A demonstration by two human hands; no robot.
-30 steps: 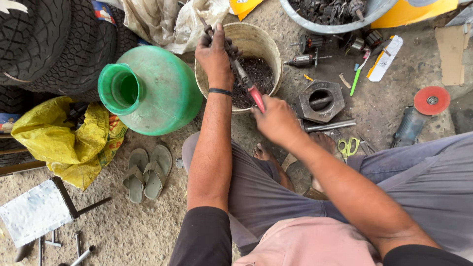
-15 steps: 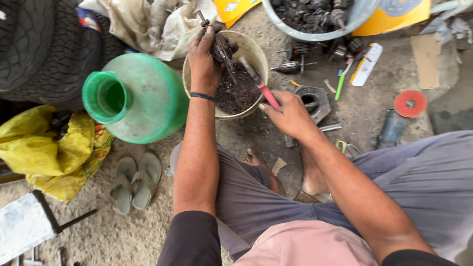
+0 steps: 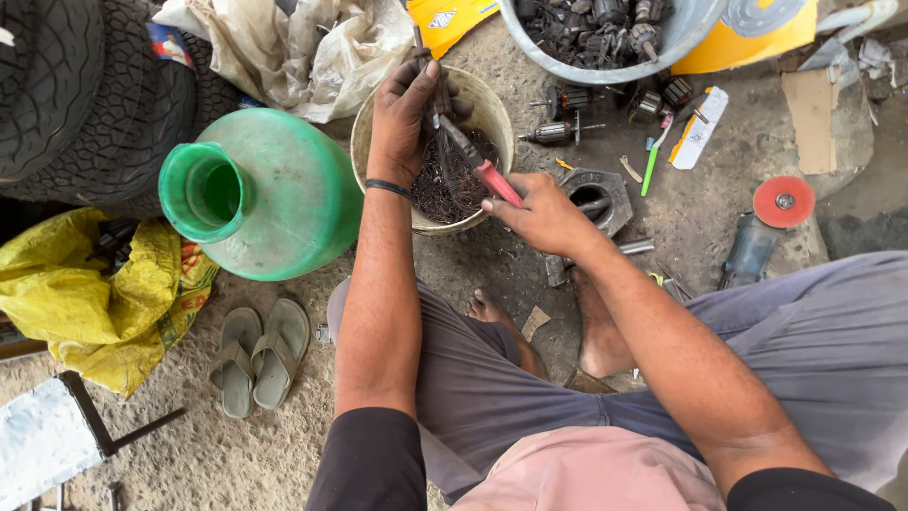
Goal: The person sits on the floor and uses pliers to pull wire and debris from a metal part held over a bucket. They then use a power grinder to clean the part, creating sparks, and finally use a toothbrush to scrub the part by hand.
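My left hand [image 3: 405,115] is raised over a cream bucket [image 3: 374,128] and grips a dark metal part with a tuft of thin wires hanging from it. My right hand [image 3: 541,214] holds red-handled pliers [image 3: 482,168] whose jaws meet the wires just below the left hand. The bucket holds a dark tangle of scrap wire [image 3: 445,189]. I sit on the ground with bare feet [image 3: 492,312] just below the bucket.
A green plastic pot [image 3: 270,194] lies left of the bucket, with tyres [image 3: 85,85] behind it. A yellow sack [image 3: 95,293] and sandals [image 3: 253,352] lie at left. A basin of motor parts [image 3: 605,33], a heavy metal nut [image 3: 596,199] and an angle grinder [image 3: 761,232] lie at right.
The view has shifted, so the bucket and pot sit lower and further right in frame. Both hands stay over the bucket; the pliers have worked slightly along the wires.
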